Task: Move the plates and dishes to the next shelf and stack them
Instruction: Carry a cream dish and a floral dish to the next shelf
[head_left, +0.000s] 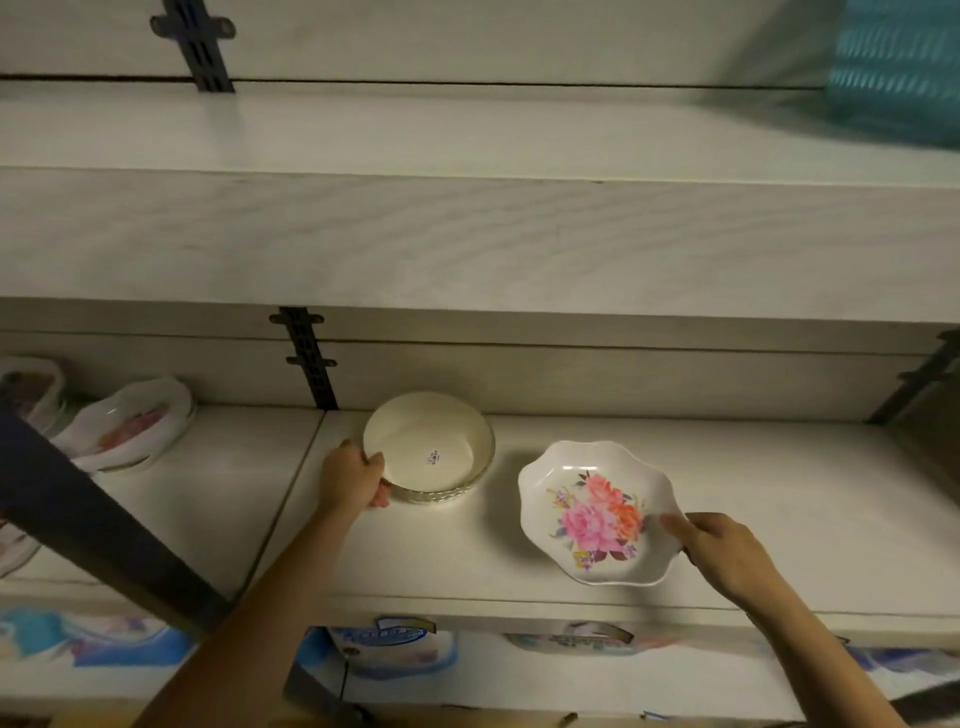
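Two dishes seem unmoved: left hand (353, 480) grips the cream bowl (428, 447) at the back-left corner of the shelf (779, 493), right hand (722, 551) pinches the floral dish (597, 512) near the front edge.

So on the shelf (779, 499) the bowl (428, 449) sits left and further back, the plate (597, 514) right and nearer, more plates (124, 423) far left.

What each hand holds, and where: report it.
Left hand grips the round cream dish at its left rim; right hand pinches the flowered plate by its right edge.
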